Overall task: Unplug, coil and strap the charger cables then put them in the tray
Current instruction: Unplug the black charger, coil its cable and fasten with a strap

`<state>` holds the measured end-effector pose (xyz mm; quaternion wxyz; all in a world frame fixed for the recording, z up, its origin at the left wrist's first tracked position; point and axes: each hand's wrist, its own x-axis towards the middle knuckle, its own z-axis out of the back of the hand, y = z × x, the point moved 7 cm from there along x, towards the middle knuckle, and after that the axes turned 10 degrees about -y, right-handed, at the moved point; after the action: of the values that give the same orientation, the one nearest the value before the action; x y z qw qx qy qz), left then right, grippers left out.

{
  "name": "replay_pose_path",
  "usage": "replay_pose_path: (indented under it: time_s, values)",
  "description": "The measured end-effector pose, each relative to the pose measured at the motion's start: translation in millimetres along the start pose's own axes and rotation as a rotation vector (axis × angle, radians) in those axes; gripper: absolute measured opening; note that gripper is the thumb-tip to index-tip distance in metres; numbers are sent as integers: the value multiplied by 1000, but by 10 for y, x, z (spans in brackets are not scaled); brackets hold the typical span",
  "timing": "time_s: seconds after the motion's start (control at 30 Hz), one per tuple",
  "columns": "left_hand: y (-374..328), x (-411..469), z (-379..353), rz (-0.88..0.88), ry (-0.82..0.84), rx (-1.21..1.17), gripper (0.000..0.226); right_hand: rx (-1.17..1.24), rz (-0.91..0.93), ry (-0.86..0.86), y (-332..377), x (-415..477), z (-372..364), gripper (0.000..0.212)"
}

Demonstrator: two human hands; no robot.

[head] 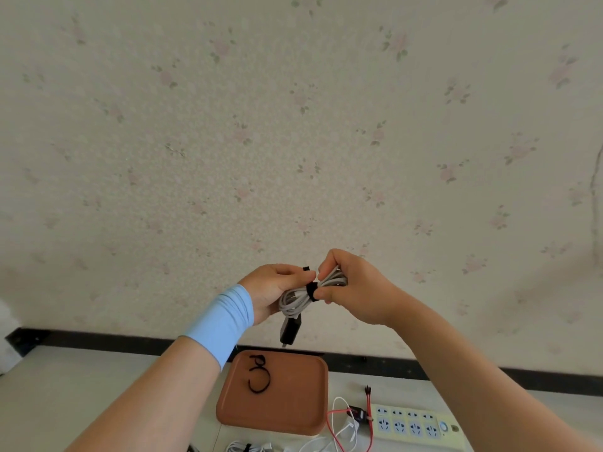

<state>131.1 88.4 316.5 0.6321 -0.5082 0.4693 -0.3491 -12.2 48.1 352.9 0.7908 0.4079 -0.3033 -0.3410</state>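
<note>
Raised in front of the wall, a coiled white charger cable (295, 300) is held between both hands. A black strap (312, 291) wraps around its middle. My left hand (272, 290) cradles the coil and pinches the strap's free end at the top. My right hand (355, 285) grips the coil's right side with curled fingers. A black plug (289, 331) hangs down from the coil. Below, the brown tray (293, 406) lies on the table with a loose black strap (259, 375) in it.
A pale power strip (421, 427) lies right of the tray. Red (368, 419) and white (341, 422) cables lie between them. Another strapped white coil (243, 447) shows at the bottom edge. The floral wall rises behind the table.
</note>
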Motion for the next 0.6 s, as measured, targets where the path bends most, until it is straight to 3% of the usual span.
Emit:
replay_pose_path:
  time_s: [0.1,0.23,0.4,0.5,0.6]
  values:
    - [3,-13,-45,-35,71,45,11,-46,74,-16,41,-24,-18,23]
    - [-52,-17,-73,-142,68,119,27,27,119,-59,53,-39,23,28]
    - [-106,-54,-107,-173,137,185,14,116,136,-152,54,-56,75,31]
    - [-154,24,1,-197,7,230,15,35,155,-253,6,-41,80,40]
    - [-176,69,73,-198,-82,312,12,-129,334,-301,41,-42,38,37]
